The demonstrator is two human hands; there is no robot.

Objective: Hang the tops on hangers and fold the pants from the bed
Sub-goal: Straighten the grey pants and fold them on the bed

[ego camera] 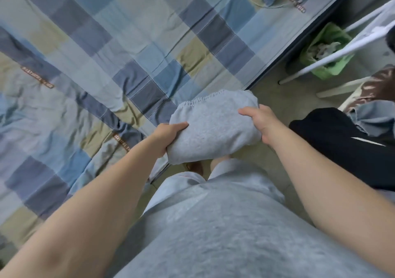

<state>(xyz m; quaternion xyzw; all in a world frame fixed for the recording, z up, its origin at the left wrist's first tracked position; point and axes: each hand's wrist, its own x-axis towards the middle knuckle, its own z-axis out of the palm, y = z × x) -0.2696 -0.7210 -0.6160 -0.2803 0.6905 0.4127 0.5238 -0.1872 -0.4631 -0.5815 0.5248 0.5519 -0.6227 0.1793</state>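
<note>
Folded grey pants (215,128) held in the air just past the bed (96,53) edge, long axis spanning both grips: left hand (168,134) fingers and right hand (259,119) fingers clamp opposite ends. Bed lies left of left hand, nearer.

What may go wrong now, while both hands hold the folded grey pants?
The folded grey fleece pants are gripped only at their ends by the left hand and right hand, so the fold may sag open. They hang partly past the edge of the blue checked bed, above the floor; a slip would probably drop them there.
</note>
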